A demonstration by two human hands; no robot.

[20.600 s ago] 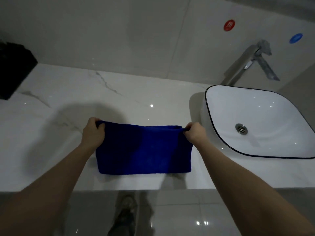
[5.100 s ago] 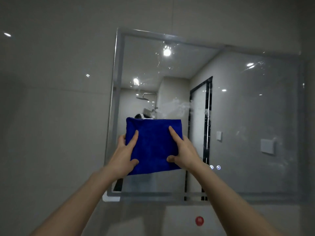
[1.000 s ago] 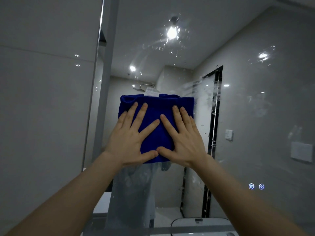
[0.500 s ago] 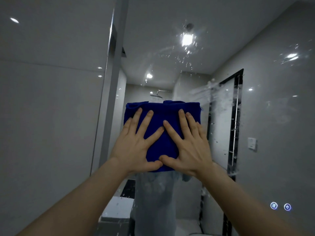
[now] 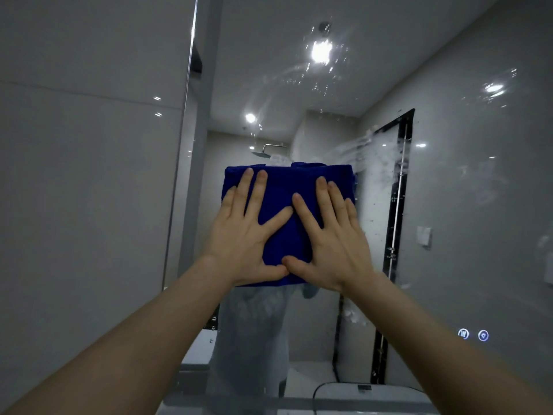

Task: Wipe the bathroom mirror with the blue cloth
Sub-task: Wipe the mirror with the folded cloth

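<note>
The blue cloth (image 5: 287,182), folded into a square, lies flat against the bathroom mirror (image 5: 449,181) near its left edge. My left hand (image 5: 242,235) presses on the cloth's left half with fingers spread. My right hand (image 5: 332,241) presses on the right half the same way, and the two thumbs nearly touch at the cloth's lower edge. Wet smears and droplets (image 5: 374,154) show on the glass up and to the right of the cloth.
Grey wall tile (image 5: 89,190) borders the mirror on the left. Two lit touch icons (image 5: 472,334) glow at the mirror's lower right. The glass reflects a person's torso below the cloth, a black door frame (image 5: 401,205), ceiling lights and a basin rim (image 5: 359,387).
Both hands stay flat on the cloth. Cloth and hands have shifted only slightly on the glass over the last second, while the view itself has moved a little.
</note>
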